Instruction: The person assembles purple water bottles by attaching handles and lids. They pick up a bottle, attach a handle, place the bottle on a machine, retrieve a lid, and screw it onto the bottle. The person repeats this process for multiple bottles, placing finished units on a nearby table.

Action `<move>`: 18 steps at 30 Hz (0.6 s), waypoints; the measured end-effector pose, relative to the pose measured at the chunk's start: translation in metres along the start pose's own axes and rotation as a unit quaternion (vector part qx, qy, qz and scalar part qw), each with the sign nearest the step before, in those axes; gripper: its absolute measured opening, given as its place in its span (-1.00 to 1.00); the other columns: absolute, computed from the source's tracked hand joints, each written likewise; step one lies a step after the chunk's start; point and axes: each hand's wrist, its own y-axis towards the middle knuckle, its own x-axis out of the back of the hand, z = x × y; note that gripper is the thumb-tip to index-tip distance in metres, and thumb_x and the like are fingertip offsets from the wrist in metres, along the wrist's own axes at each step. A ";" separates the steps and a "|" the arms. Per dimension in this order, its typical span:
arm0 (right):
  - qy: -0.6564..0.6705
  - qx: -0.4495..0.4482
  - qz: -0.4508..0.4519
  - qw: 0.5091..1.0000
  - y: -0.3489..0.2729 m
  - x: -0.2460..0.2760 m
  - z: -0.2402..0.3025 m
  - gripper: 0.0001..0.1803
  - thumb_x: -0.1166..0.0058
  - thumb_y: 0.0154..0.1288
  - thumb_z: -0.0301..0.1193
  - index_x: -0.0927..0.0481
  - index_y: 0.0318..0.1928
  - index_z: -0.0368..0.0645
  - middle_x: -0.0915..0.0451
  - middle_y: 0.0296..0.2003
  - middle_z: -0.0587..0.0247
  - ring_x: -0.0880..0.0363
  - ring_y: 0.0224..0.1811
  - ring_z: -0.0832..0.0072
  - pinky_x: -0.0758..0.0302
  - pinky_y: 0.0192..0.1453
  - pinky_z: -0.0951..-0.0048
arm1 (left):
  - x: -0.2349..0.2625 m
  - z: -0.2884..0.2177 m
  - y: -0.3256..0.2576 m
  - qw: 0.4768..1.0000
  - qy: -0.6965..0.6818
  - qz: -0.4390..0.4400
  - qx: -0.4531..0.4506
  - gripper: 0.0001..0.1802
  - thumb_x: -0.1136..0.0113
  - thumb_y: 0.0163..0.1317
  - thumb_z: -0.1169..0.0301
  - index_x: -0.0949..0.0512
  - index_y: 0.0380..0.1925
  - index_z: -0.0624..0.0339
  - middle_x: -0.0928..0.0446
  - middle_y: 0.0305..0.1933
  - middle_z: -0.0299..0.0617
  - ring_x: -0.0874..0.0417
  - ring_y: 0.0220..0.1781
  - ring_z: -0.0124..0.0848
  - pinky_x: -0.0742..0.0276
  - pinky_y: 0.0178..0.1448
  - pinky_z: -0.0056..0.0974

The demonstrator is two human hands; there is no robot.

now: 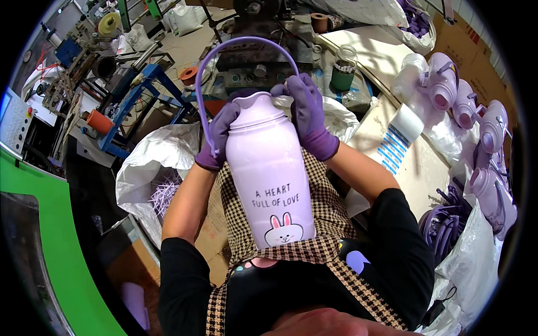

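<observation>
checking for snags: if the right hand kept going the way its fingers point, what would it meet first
The right hand points up and leftward over the bottle's neck; the purple strap loop looks first in line, though depth is unclear.

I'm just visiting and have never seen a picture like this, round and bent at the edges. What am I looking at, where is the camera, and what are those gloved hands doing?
There is no machine here. The camera is worn on a person's head and looks down, and its wide lens bends the edges. The two arms coming up from below are that person's own. Both hands wear purple gloves. The left hand and the right hand grip the neck of a tall pale lilac bottle resting upright against the person's lap. A purple strap loops above the bottle's top. On the right, a table carries finished bottles of the same kind, and a bundle of straps lies below them. A white bag sits on the left.
</observation>
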 end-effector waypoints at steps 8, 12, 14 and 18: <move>0.457 -0.228 0.045 0.859 -0.023 0.028 -0.093 -0.56 0.12 0.62 -0.21 -0.51 0.27 -0.25 -0.61 0.12 0.24 -0.60 0.12 0.48 -0.45 0.34 0.38 | -0.023 -0.033 0.014 0.929 -0.361 -0.087 -0.007 -0.44 0.17 0.58 0.11 -0.40 0.28 0.37 -0.49 0.32 0.12 -0.49 0.39 -0.11 -0.28 0.54 -0.02; 0.692 -0.251 0.098 0.670 -0.013 0.033 -0.079 -0.49 0.11 0.62 -0.11 -0.51 0.24 -0.31 -0.64 0.08 0.13 -0.62 0.05 0.45 -0.57 0.24 0.36 | -0.010 -0.042 0.020 0.821 -0.563 -0.089 0.020 -0.63 -0.05 0.46 0.31 -0.55 0.08 0.38 -0.63 0.08 0.03 -0.60 0.23 -0.19 -0.39 0.44 -0.10; 0.721 -0.262 0.081 0.636 -0.015 0.033 -0.073 -0.42 0.18 0.63 -0.03 -0.52 0.22 -0.33 -0.64 0.07 0.07 -0.62 0.04 0.42 -0.59 0.20 0.37 | -0.009 -0.055 0.023 0.846 -0.517 -0.090 0.098 -0.67 -0.08 0.41 0.34 -0.58 0.01 0.38 -0.66 0.00 -0.04 -0.63 0.15 -0.24 -0.46 0.36 -0.15; 0.678 -0.205 0.107 0.698 -0.020 0.013 -0.065 -0.50 0.20 0.64 -0.11 -0.48 0.26 -0.26 -0.59 0.14 0.04 -0.61 0.09 0.39 -0.56 0.23 0.34 | -0.014 -0.064 0.015 0.939 -0.293 -0.168 0.064 -0.70 -0.14 0.27 0.43 -0.62 -0.06 0.36 -0.63 -0.14 -0.26 -0.58 -0.15 -0.48 -0.48 0.05 -0.38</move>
